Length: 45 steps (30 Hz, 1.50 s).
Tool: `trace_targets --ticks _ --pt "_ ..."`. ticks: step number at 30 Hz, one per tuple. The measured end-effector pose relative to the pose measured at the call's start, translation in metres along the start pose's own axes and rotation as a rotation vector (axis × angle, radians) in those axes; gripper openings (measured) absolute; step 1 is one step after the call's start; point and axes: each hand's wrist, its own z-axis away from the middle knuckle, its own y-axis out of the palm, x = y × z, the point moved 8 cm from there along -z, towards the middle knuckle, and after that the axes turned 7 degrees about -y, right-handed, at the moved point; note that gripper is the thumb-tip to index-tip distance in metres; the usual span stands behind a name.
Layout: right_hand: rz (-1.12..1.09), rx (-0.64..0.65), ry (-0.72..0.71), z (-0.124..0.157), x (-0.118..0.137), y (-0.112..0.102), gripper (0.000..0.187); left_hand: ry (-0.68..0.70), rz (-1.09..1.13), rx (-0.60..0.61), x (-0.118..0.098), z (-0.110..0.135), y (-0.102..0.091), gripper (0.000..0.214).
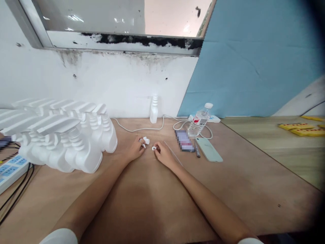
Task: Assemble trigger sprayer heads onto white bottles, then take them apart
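Observation:
My left hand [135, 148] rests low over the table, its fingers closed on a small white plastic piece [146, 140]; the exact kind is too small to make out. Just to the right, my right hand [163, 153] pinches a small white ring [153, 148] between thumb and fingers. The two pieces are apart. A thin white tube [173, 154] lies slantwise on the table beside my right hand. Beyond both hands, a small white bottle [153, 110] with a ribbed neck stands upright by the wall.
Large white moulded shapes [83, 152] crowd the left, near a power strip [11, 173] with black cables. On the right are a phone [184, 140], a pen [197, 151], a pale green phone [209, 149] and a water bottle [199, 122]. A white cable [137, 130] runs along the back.

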Motion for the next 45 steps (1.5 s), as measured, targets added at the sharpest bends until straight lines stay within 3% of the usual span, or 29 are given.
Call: trace_targets --ticks 2,7,13,17,24,45 --pt "-0.019 -0.028 -0.008 0.001 0.002 -0.006 0.007 -0.013 0.023 -0.004 0.0 0.005 -0.002 0.007" --pt "-0.049 -0.116 -0.056 0.004 0.017 -0.018 0.012 -0.057 0.121 0.014 -0.002 0.02 -0.007 0.018" --pt "-0.12 -0.05 -0.252 0.004 0.042 -0.013 0.017 -0.019 0.296 0.069 -0.009 0.026 -0.006 0.03" --pt "-0.17 0.0 -0.291 0.004 0.046 -0.014 0.022 0.04 0.291 0.101 -0.017 0.026 -0.01 0.028" --pt "-0.143 -0.002 -0.29 0.006 0.045 -0.01 0.015 0.108 0.162 0.062 -0.025 0.028 -0.011 0.02" --pt "-0.008 0.012 -0.282 0.008 0.042 0.0 0.019 0.03 0.057 0.107 -0.013 0.026 0.0 0.018"
